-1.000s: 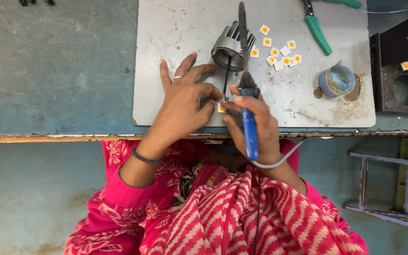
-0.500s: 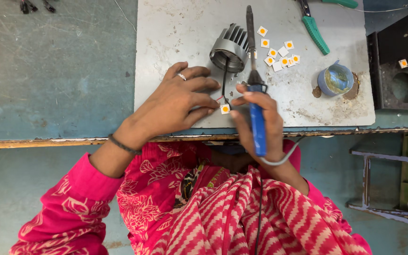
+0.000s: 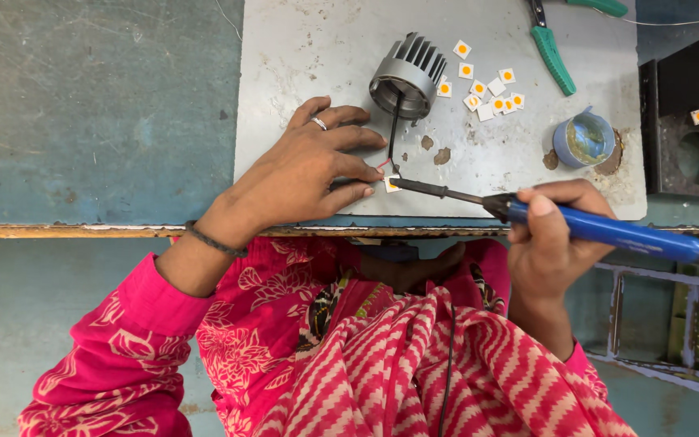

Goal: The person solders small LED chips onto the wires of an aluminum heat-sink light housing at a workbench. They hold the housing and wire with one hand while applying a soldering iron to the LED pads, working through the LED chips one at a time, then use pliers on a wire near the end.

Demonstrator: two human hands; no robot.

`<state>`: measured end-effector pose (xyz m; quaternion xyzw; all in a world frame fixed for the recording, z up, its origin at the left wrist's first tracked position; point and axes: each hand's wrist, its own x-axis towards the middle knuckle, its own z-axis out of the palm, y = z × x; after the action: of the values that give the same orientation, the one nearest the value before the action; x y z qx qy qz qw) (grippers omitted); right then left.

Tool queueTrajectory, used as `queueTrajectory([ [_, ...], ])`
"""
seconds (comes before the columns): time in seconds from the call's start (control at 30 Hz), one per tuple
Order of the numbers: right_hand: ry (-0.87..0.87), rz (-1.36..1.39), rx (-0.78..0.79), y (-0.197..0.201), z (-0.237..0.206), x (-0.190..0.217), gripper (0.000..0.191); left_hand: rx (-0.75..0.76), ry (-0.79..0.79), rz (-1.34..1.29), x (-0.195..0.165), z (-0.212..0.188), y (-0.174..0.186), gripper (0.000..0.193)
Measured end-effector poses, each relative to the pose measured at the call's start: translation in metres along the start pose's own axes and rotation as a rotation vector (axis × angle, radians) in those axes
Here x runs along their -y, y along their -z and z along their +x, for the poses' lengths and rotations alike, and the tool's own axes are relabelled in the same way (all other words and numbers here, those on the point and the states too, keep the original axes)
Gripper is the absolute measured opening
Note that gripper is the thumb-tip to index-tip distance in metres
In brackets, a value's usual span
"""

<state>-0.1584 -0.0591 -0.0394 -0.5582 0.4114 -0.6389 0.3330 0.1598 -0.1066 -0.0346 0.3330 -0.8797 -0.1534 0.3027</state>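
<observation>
Soldering step: left hand [image 3: 301,174] pinned the LED chip [image 3: 392,184] flat; right hand [image 3: 552,235] gripped the soldering iron [image 3: 560,220], its tip at the chip, needing steady contact.

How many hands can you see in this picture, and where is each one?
2. The left hand lies flat on the grey plate; the right hand grips a blue soldering iron at the table edge. None seem hidden.

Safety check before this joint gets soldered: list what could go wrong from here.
1. The left hand pins the small white square chip right beside the tip of the blue-handled soldering iron; its fingers could get burned.
2. The thin wires from the finned grey metal heat sink run close to the tip, so their insulation might scorch.
</observation>
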Motion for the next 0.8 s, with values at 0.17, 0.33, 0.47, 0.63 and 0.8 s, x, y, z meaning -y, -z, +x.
queueTrajectory([
  [0.17, -0.04, -0.072, 0.023, -0.009, 0.006, 0.0, 0.019, 0.006, 0.008, -0.006, -0.001, 0.001, -0.001, 0.019],
  [0.33, -0.029, -0.095, 0.049, -0.011, 0.01, 0.003, 0.018, 0.011, 0.011, -0.008, -0.001, 0.002, 0.0, 0.019],
  [0.47, -0.008, -0.138, 0.08, -0.013, 0.011, 0.007, 0.02, 0.007, 0.016, -0.006, -0.001, 0.001, 0.0, 0.019],
  [0.63, 0.025, -0.272, 0.18, -0.016, 0.013, 0.019, 0.023, 0.016, 0.008, 0.006, -0.001, 0.0, 0.0, 0.019],
  [0.8, 0.091, -0.298, 0.211, -0.019, 0.016, 0.027, 0.023, 0.013, 0.006, -0.009, -0.001, 0.0, 0.0, 0.019],
])
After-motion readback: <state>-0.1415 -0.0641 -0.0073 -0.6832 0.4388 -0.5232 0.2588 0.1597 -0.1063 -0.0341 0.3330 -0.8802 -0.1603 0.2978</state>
